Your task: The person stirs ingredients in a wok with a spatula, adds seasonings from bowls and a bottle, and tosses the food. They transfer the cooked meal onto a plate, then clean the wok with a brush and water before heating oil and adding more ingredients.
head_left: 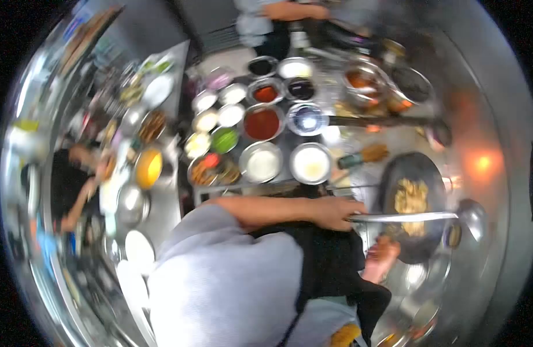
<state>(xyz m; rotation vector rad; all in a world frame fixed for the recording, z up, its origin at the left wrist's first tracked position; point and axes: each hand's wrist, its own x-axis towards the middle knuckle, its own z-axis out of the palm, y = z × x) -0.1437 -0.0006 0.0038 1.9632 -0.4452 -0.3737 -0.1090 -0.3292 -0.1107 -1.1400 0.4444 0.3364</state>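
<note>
1. Our left hand (337,213) is closed around the handle of the ladle (472,220), which reaches out over the wok (394,189) to past its far side.
2. Our right hand (382,254) is just beside the wok's near edge, below the ladle handle; its fingers look curled, but we cannot tell whether they grip anything.
3. The wok lies just ahead of both our hands, with pale yellowish food pieces (411,198) in it, partly under the ladle handle.
4. Across our left forearm from us stand rows of bowls: two with white contents (261,162) (311,163) nearest the arm, a red sauce (262,124) and a green one (225,140) beyond.
5. A brush (373,152) lies between those bowls and the wok, its bristles pointing wokward.
6. Well apart from our hands, one person (298,11) stands beyond the bowls and another (75,182) is behind us, across a metal surface (165,202).
</note>
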